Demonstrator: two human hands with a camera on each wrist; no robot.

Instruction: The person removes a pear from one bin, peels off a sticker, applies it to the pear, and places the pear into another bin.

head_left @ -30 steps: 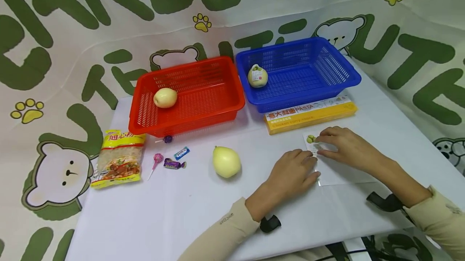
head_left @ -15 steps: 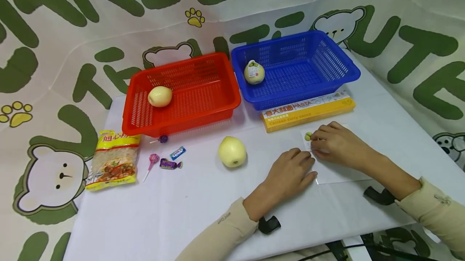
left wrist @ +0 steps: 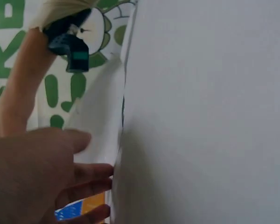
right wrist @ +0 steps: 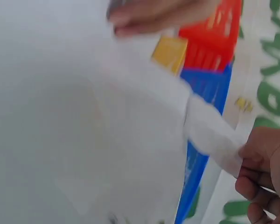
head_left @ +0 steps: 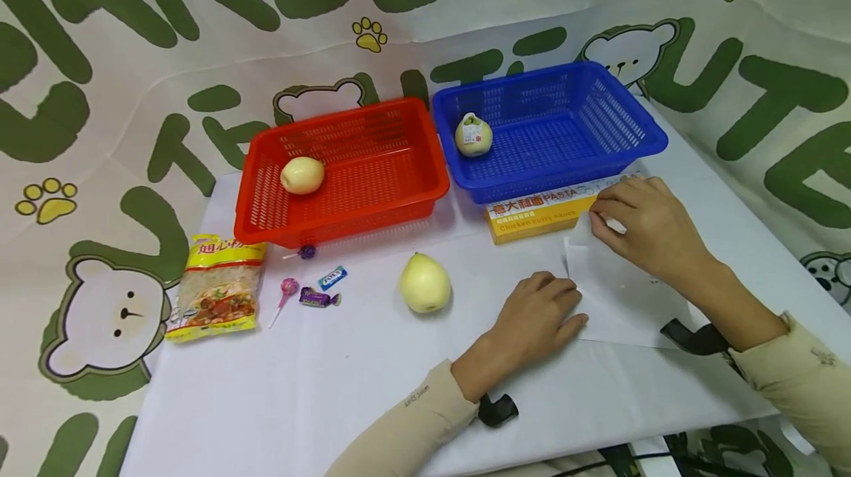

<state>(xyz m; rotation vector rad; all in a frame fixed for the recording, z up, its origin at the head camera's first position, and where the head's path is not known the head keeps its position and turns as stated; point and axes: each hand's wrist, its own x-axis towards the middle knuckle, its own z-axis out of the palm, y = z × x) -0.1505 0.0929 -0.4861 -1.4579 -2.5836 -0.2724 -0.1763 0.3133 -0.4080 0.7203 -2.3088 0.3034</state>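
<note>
In the head view, my right hand [head_left: 654,230] is raised over the right part of the table, pinching a thin white strip [right wrist: 214,135] between thumb and forefinger. The right wrist view shows this strip lifted and bent away from the white sheet [head_left: 625,307] beneath; whether it is still attached is unclear. My left hand [head_left: 532,318] rests on the table at the sheet's left edge, fingers loosely extended. The left wrist view shows those fingers touching the sheet's edge. A pale yellow pear-shaped fruit [head_left: 425,283] lies left of the left hand.
Behind stand a red basket [head_left: 359,215] with one yellow fruit and a blue basket [head_left: 558,182] with one labelled fruit. A pasta box [head_left: 541,222] lies before the blue basket. Left are a food bag [head_left: 219,289], lollipop [head_left: 289,287] and wrapped sweets [head_left: 315,297].
My right hand has risen up and right from the sheet, lifting the strip. The printed green-fruit label at its fingers no longer shows. The pear-shaped fruit turned and shifted slightly right.
</note>
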